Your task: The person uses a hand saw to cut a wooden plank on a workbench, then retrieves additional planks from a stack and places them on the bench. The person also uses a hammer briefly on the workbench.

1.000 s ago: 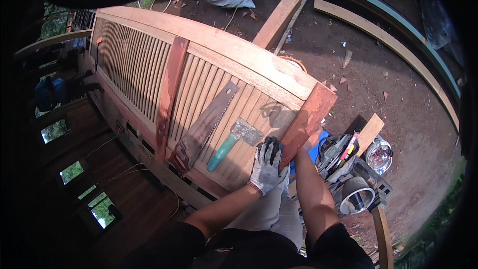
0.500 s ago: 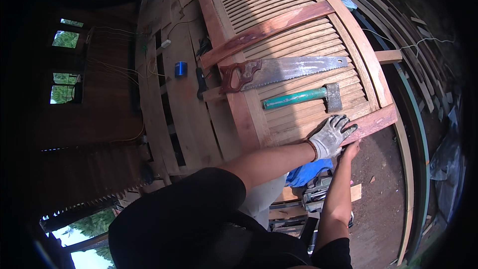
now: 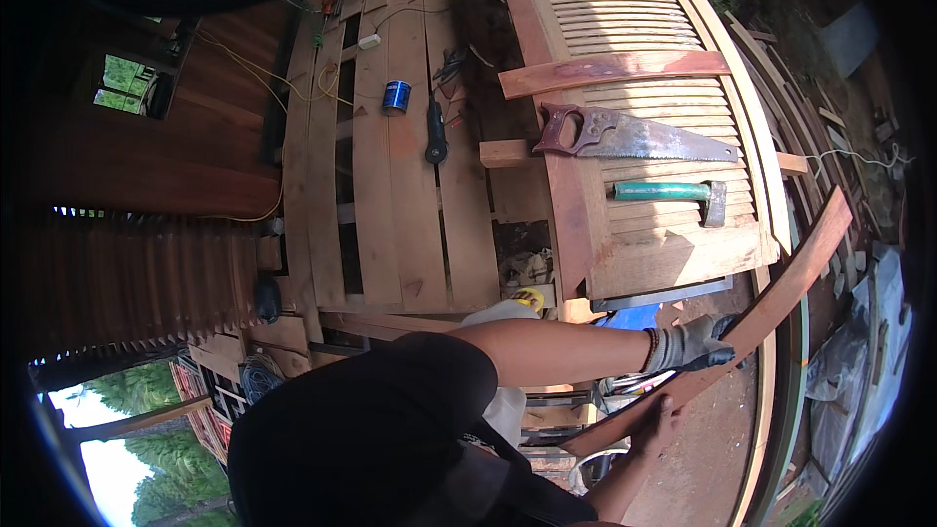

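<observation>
My left hand (image 3: 691,345), in a grey-white work glove with dark fingertips, grips a long, slightly curved reddish wooden board (image 3: 766,317). My bare right hand (image 3: 660,426) holds the same board lower down, its fingers against the edge. The board slants from near my body up to the far right, past the end of a slatted wooden panel (image 3: 625,24). On that panel lie a handsaw (image 3: 649,138) with a brown handle and a hatchet (image 3: 673,192) with a green handle. A second reddish board (image 3: 610,71) lies across the slats beyond the saw.
To the left is a plank platform (image 3: 381,205) with a blue can (image 3: 395,98), a black power tool (image 3: 435,132) and a yellow cord (image 3: 244,68). Long timbers (image 3: 781,107) and plastic sheeting (image 3: 849,361) lie at the right. A yellow tape roll (image 3: 528,299) sits near my leg.
The board has come off the near end of the slatted panel and now slants in both my hands. My hands have moved nearer to me, and the view has shifted.
</observation>
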The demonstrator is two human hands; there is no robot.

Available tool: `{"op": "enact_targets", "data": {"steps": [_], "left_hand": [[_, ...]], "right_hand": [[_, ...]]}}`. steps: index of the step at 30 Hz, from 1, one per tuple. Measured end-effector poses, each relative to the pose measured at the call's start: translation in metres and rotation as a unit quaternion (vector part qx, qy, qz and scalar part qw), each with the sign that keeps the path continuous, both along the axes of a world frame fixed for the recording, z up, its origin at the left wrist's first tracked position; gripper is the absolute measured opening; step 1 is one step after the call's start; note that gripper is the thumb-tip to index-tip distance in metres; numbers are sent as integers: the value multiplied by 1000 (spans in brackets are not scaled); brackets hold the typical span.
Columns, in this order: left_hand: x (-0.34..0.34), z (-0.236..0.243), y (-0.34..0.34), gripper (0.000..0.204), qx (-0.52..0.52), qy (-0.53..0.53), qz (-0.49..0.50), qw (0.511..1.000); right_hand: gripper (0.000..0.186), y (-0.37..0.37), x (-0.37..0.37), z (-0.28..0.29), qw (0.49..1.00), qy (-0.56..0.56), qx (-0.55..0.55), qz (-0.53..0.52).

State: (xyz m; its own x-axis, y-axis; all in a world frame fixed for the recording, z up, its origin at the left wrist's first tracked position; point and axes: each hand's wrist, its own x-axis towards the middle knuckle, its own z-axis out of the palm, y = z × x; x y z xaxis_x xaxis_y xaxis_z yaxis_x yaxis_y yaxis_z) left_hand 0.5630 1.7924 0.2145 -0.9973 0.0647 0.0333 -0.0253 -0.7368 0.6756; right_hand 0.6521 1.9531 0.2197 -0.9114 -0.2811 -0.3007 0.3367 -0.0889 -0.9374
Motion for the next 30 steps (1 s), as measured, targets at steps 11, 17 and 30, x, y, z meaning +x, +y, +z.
{"op": "enact_targets", "data": {"steps": [11,17,30], "left_hand": [[-7,-57,-393,73,-774,-252,298,500],[-58,-73,-474,90,-876,-266,42,400],[3,0,-458,66,-720,-259,93,637]], "right_hand": [[40,-20,88,10,979,42,191,52],[80,-31,130,-4,957,-79,277,7],[36,-116,63,55,971,8,237,-34]]}}
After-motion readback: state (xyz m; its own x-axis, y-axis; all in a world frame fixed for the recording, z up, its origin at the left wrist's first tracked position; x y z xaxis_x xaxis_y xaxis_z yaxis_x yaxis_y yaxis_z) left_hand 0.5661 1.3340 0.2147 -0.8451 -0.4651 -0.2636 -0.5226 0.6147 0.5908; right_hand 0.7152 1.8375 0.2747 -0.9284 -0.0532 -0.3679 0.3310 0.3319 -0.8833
